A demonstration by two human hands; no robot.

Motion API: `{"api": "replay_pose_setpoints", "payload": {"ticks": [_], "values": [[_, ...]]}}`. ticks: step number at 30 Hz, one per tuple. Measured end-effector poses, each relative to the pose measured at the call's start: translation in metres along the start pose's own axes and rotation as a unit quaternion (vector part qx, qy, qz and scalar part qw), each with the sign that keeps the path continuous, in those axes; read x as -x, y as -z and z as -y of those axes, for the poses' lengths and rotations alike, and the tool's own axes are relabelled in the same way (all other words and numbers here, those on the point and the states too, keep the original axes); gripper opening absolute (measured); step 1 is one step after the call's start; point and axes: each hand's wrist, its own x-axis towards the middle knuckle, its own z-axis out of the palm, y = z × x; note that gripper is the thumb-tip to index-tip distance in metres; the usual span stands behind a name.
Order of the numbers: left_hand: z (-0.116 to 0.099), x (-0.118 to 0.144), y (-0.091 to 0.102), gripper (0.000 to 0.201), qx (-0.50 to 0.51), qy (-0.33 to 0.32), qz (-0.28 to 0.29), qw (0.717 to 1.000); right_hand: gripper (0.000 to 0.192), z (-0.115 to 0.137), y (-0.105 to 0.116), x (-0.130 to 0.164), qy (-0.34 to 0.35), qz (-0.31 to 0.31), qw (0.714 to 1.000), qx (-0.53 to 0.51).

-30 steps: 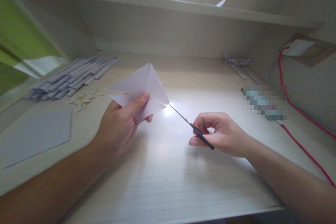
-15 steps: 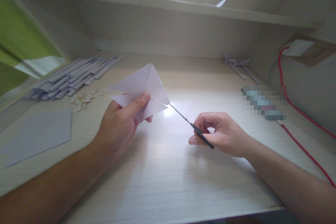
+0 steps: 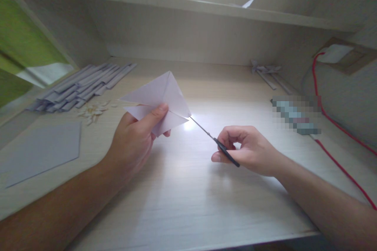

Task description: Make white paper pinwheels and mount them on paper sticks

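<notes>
Left hand [image 3: 134, 141] pinching folded white paper triangle [image 3: 159, 100] above pale wooden desk [image 3: 182, 196], right hand [image 3: 249, 150] closed on thin black-handled scissors [image 3: 213, 139], long axis toward 10 o'clock, tip touching paper's 4 o'clock corner, left hand nearer.

left hand [image 3: 134, 141] pinching folded paper [image 3: 159, 100], right hand [image 3: 247, 149] gripping scissors [image 3: 213, 139]

light: soft daylight is coming in, scene evenly bright | glare: a white hotspot is blooming on the desk [image 3: 176, 188] beside the folded paper [image 3: 159, 96] | shadows: faint ones are pooling under both forearms | optics: wide-angle distortion is bending the shelf [image 3: 176, 4] edges | focus: corners are softening slightly
</notes>
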Motion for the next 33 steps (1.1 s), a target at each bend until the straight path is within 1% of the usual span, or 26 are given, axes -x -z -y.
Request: {"api": "replay_pose_setpoints", "payload": {"ticks": [11, 15, 19, 26, 30, 33], "values": [[-0.0010, 0.0015, 0.0011, 0.012, 0.005, 0.000, 0.001, 1.000, 0.039, -0.0013, -0.0007, 0.0001, 0.013, -0.020, 0.999, 0.024], [0.0005, 0.0008, 0.0007, 0.012, -0.008, -0.010, -0.010, 1.000, 0.039, -0.0014, -0.0006, -0.0001, 0.015, -0.023, 0.999, 0.029], [0.0029, -0.0006, 0.0013, 0.016, -0.027, -0.025, -0.019, 0.999, 0.042, -0.0008, -0.0005, -0.0001, 0.010, -0.024, 0.999, 0.027], [0.0025, -0.0004, 0.0021, 0.015, -0.036, -0.019, -0.020, 0.999, 0.045, -0.0004, -0.0003, 0.0004, 0.013, -0.021, 0.999, 0.022], [0.0052, -0.0017, 0.0033, 0.016, -0.034, -0.043, -0.016, 0.998, 0.047, -0.0025, -0.0008, -0.0007, 0.016, -0.022, 0.999, 0.019], [0.0068, -0.0032, 0.0033, 0.015, -0.038, -0.044, -0.018, 0.998, 0.046, -0.0043, -0.0011, -0.0017, 0.004, -0.015, 1.000, 0.016]]}}
